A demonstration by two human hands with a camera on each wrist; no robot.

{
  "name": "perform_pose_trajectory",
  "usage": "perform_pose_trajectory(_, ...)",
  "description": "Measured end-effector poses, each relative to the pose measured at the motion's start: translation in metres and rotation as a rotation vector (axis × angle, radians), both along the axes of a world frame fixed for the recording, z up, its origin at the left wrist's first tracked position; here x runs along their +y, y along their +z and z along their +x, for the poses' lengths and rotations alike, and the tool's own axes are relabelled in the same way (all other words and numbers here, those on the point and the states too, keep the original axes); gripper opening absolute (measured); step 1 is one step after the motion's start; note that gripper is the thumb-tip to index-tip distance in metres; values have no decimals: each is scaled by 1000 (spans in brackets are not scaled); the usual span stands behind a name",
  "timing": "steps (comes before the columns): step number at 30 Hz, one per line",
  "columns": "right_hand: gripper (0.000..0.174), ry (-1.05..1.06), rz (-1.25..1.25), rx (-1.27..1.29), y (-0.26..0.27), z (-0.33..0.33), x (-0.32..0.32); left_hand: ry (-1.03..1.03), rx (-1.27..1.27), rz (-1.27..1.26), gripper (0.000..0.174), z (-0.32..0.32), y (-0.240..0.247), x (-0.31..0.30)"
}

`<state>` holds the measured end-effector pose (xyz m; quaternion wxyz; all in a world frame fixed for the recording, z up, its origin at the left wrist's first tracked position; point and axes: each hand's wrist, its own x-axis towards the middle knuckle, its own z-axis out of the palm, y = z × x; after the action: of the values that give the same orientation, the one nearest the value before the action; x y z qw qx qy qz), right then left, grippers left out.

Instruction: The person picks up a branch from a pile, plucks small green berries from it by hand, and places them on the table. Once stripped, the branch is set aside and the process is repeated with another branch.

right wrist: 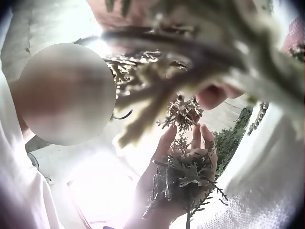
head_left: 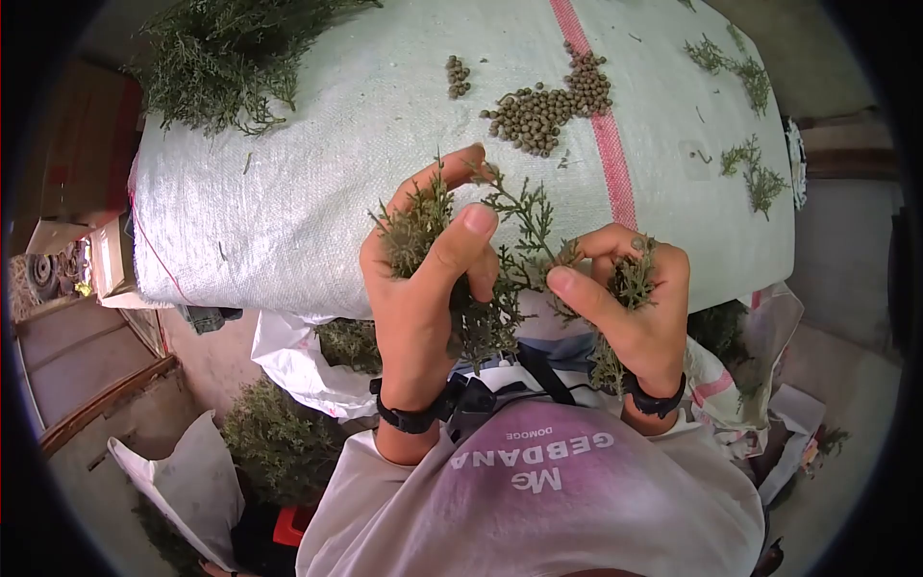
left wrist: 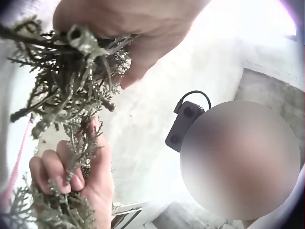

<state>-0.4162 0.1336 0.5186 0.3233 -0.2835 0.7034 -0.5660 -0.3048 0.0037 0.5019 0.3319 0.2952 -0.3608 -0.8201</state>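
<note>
My left hand (head_left: 409,313) holds a bunch of green conifer sprigs (head_left: 423,231) against its palm, thumb and fingers curled round them. More foliage hangs below that hand. A thin sprig (head_left: 529,216) spans the space between both hands. My right hand (head_left: 639,332) pinches its lower end between thumb and forefinger, while other sprigs (head_left: 632,279) lie in its curled palm. In the left wrist view, leafy stems (left wrist: 62,81) hang beneath the left hand (left wrist: 128,21), with the right hand (left wrist: 97,176) below. Blurred foliage close to the lens covers much of the right wrist view.
A stuffed white woven sack (head_left: 288,212) forms the work surface. On it lie a pile of small round brown seeds (head_left: 538,115), a conifer heap (head_left: 231,67) and loose sprigs (head_left: 755,178). Bags with more branches (head_left: 279,442) stand below; boxes (head_left: 82,144) are at left.
</note>
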Motion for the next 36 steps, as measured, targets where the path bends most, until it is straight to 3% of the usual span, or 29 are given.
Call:
perform_pose_trajectory(4, 13, -15, 36, 60, 7, 5, -8, -16, 20, 55, 32, 7, -11, -3)
perform_pose_trajectory(12, 25, 21, 99, 245, 4, 20, -18, 25, -63, 67, 33, 12, -10, -8)
perform_pose_trajectory(19, 24, 55, 68, 238, -6, 27, -24, 125, 78, 191, 27, 15, -11, -8)
perform_pose_trajectory(23, 23, 120, 59, 280, 1, 24, -27, 154, 81, 210, 21, 17, -10, -10)
perform_pose_trajectory(26, 16, 422, 185, 305, 32, 13, -31, 137, 72, 159, 21, 23, -6, -16)
perform_pose_trajectory(29, 12, 423, 148, 373, 55, -17, -33, 164, 72, 171, 19, 30, -1, -18)
perform_pose_trajectory(33, 11, 187, 284, 849, 54, -70, -62, 203, 15, 78, 14, 35, -7, -16)
perform_pose_trajectory(36, 10, 249, 222, 1106, 32, -105, -84, 180, 4, 59, 12, 37, -10, -12)
